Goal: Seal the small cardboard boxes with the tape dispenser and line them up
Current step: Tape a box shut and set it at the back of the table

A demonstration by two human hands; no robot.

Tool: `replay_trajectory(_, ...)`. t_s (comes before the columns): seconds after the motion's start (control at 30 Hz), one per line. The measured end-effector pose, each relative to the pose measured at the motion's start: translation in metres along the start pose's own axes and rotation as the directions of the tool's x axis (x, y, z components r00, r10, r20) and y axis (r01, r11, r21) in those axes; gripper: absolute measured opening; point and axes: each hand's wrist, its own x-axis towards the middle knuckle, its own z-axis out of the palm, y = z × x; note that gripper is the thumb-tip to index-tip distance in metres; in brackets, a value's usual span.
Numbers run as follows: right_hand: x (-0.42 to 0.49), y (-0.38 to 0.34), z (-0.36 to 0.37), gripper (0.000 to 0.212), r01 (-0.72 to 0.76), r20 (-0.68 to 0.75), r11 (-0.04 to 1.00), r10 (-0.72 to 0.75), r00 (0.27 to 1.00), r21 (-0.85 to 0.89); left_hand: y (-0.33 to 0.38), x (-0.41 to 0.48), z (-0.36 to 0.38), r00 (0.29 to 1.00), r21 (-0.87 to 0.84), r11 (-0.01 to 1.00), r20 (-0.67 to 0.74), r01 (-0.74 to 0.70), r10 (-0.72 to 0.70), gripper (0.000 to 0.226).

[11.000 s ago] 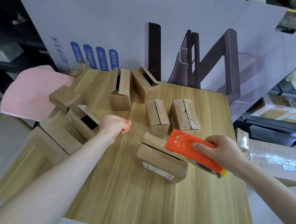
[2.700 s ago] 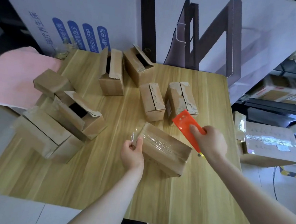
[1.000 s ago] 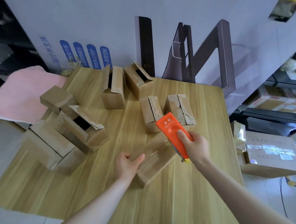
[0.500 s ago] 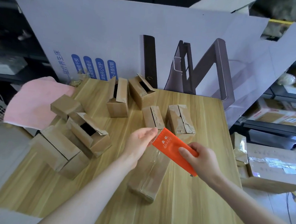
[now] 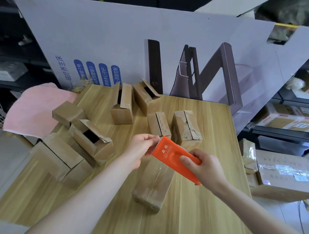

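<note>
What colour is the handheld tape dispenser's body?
Bright orange with small pale lettering; the plastic tape dispenser shows best in the head view.

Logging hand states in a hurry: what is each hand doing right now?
Left hand: pinching at the toothed end of the tape dispenser.
Right hand: gripping the tape dispenser's other end.

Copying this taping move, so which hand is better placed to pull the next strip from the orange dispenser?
Left, probably. The left hand pinches at the toothed front edge of the tape dispenser, above the taped box; the right hand grips the dispenser's body, so it is occupied.
</note>
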Motion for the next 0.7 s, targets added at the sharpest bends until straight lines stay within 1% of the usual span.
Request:
replay_trajectory(0.1, 0.003, -0.008, -0.002, 0.026, 0.001, 0.004, 1.0, -0.001, 1.0, -0.021, 0.009, 0.006, -0.001, 1.0, 0.05, 0.999, -0.023, -0.014, 0.016, 0.008)
replay_trajectory(0.27, 0.009, -0.022, -0.008, 0.029, -0.008, -0.013, 0.999, 0.007, 1.0, -0.046, 0.019, 0.016, 0.001, 0.994, 0.015, 0.999, -0.107, -0.029, 0.03, 0.013)
replay_trajectory(0.43, 0.014, -0.024, -0.016, 0.027, -0.027, -0.02, 0.998, 0.026, 0.999, -0.064, 0.019, 0.026, 0.01, 0.993, 0.028, 0.999, -0.117, -0.016, 0.019, 0.018)
replay_trajectory(0.5, 0.013, -0.019, -0.022, 0.024, -0.046, -0.03, 0.997, 0.045, 0.999, -0.061, 0.02, 0.031, 0.008, 0.99, 0.032, 0.999, -0.135, -0.021, 0.025, 0.022)
replay_trajectory(0.57, 0.01, -0.005, -0.035, 0.025, -0.081, -0.044, 0.996, 0.079, 0.996, -0.04, 0.02, 0.039, -0.009, 0.976, 0.012, 0.999, -0.215, -0.03, 0.032, 0.026)
replay_trajectory(0.63, 0.003, 0.013, -0.05, 0.027, -0.122, -0.048, 0.992, 0.12, 0.992, -0.032, 0.017, 0.047, -0.033, 0.959, 0.008, 1.0, -0.282, -0.031, 0.032, 0.024)
replay_trajectory(0.7, -0.005, 0.031, -0.059, 0.027, -0.16, -0.044, 0.986, 0.158, 0.987, -0.048, 0.01, 0.05, -0.045, 0.962, 0.041, 0.999, -0.272, -0.028, 0.038, 0.02)
